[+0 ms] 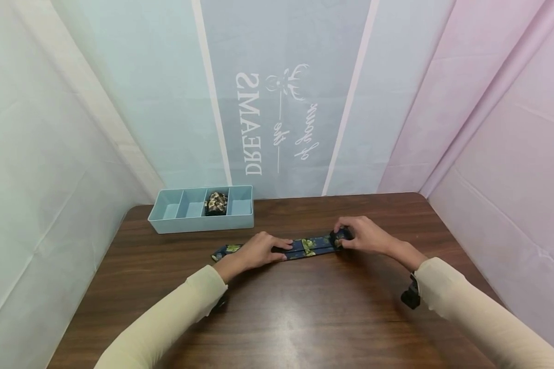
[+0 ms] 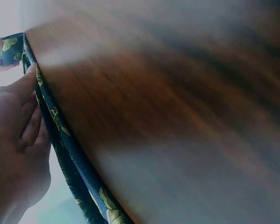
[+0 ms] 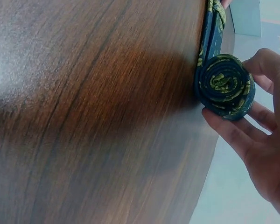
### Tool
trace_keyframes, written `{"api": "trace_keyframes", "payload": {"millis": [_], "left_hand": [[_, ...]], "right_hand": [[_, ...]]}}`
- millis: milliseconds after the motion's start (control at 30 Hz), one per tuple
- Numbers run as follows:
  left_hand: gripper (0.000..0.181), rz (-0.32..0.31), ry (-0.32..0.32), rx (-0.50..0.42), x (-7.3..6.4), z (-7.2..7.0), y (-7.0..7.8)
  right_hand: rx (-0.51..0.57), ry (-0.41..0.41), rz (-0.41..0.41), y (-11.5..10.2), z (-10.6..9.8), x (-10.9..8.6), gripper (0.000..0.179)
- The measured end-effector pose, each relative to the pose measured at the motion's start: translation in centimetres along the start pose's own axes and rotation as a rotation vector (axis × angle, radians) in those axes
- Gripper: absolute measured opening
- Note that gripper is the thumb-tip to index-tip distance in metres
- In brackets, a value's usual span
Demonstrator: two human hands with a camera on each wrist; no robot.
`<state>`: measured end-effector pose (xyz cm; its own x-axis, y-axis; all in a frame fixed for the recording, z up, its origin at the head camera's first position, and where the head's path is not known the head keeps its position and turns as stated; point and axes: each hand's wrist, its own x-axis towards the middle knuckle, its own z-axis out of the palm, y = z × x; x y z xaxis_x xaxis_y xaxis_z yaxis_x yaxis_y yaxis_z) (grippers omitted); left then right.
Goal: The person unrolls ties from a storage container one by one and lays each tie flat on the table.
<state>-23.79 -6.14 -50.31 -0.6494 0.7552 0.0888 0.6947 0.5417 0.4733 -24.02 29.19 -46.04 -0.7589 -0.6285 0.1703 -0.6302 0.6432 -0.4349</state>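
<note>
A dark blue necktie [image 1: 320, 244] with yellow-green flowers lies stretched across the table, its back seam and keeper loop facing up. Its right end is wound into a coil [image 3: 224, 86], spiral layers showing in the right wrist view. My right hand [image 1: 368, 236] grips this coil between thumb and fingers. Farther left, my left hand [image 1: 260, 250] rests on the flat length, fingers extended on the cloth and thumb near its front edge. The pointed end of the tie sticks out left, beyond the left wrist.
A light blue box [image 1: 203, 224] with several compartments stands at the back left of the brown wooden table [image 1: 286, 318]. In its third compartment from the left sits a dark roll with a cream floral pattern [image 1: 217, 203]. Cloth curtains [image 1: 286, 46] enclose the table's back and sides.
</note>
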Motion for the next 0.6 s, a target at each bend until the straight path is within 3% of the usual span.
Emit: {"api": "trace_keyframes", "payload": {"millis": [200,400,600], "left_hand": [[0.038,0.004,0.004,-0.006,-0.7,-0.3,-0.6],[0.039,-0.003,-0.006,-0.013,-1.2,-0.6,-0.9],[0.037,0.004,-0.009,-0.005,-1.8,-1.0,-1.3]], "right_hand": [[0.05,-0.013,-0.021,0.1,0.3,0.0,0.028],[0.041,-0.03,-0.069,-0.2,0.4,0.1,0.03],[0.029,-0.05,-0.066,-0.4,0.6,0.0,0.029]]}}
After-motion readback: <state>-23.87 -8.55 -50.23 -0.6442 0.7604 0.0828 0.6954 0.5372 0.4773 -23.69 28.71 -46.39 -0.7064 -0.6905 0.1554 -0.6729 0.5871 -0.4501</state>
